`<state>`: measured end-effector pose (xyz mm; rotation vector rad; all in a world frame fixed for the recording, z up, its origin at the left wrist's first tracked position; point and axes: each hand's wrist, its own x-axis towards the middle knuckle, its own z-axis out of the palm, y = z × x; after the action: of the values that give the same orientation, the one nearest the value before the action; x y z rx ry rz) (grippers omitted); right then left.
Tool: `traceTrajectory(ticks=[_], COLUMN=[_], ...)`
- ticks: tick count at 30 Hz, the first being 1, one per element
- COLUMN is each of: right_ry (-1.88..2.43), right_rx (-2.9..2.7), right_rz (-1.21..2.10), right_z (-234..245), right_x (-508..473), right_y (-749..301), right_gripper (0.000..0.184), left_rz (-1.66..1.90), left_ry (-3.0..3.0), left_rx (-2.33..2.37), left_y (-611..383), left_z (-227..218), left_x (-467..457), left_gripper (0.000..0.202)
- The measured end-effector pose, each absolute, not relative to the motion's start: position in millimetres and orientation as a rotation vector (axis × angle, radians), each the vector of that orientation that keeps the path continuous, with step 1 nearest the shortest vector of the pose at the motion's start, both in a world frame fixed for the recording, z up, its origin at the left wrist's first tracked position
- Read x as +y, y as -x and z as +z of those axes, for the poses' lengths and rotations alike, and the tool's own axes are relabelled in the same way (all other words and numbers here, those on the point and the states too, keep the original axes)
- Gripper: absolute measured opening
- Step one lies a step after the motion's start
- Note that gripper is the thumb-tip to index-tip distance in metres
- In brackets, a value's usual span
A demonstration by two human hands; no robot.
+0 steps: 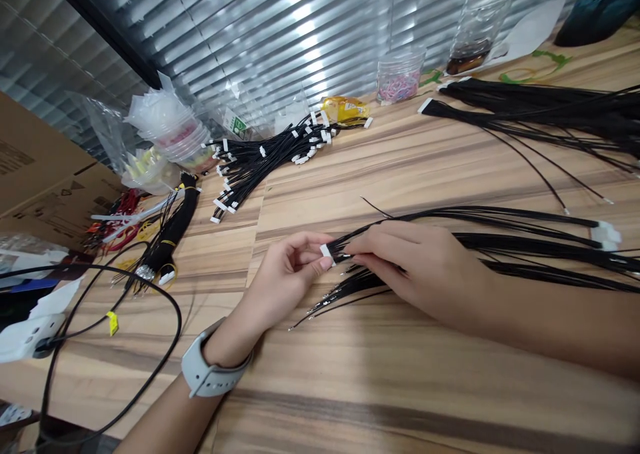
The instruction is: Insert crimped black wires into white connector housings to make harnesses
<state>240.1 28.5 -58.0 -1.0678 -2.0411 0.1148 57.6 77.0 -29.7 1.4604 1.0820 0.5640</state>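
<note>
My left hand (295, 271), with a light watch strap at the wrist, pinches a small white connector (327, 254) between thumb and fingers. Black wires run from that connector to the right, under my right hand (415, 254). The fingertips of my right hand are closed on a black wire right beside the connector; the exact wire end is hidden. Below my hands lie loose black wires (345, 287) with bare metal terminals at their left ends. Farther right, the upper wires end in white connectors (605, 234).
Bundled black cables with white connectors (280, 151) lie at the back. More black wires (540, 111) lie at the right rear, near a tub of small coloured bands (400, 77). A tied wire bundle (175, 231), stacked plastic cups (170, 124) and a looped black cord (177, 314) occupy the left.
</note>
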Motion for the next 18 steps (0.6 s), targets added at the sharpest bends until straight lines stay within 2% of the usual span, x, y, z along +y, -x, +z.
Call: traceTrajectory(ticks=[18], right_ry=[1.007], right_rx=[-2.169], right_rz=[0.166], right_z=[-60.8], right_x=[29.1], right_y=[-244.0], right_gripper=[0.022], left_rz=[0.527], left_ry=[-1.466], left_rx=[0.986], left_y=[-56.1], left_z=[-31.4], left_x=[70.6], left_gripper=[0.024])
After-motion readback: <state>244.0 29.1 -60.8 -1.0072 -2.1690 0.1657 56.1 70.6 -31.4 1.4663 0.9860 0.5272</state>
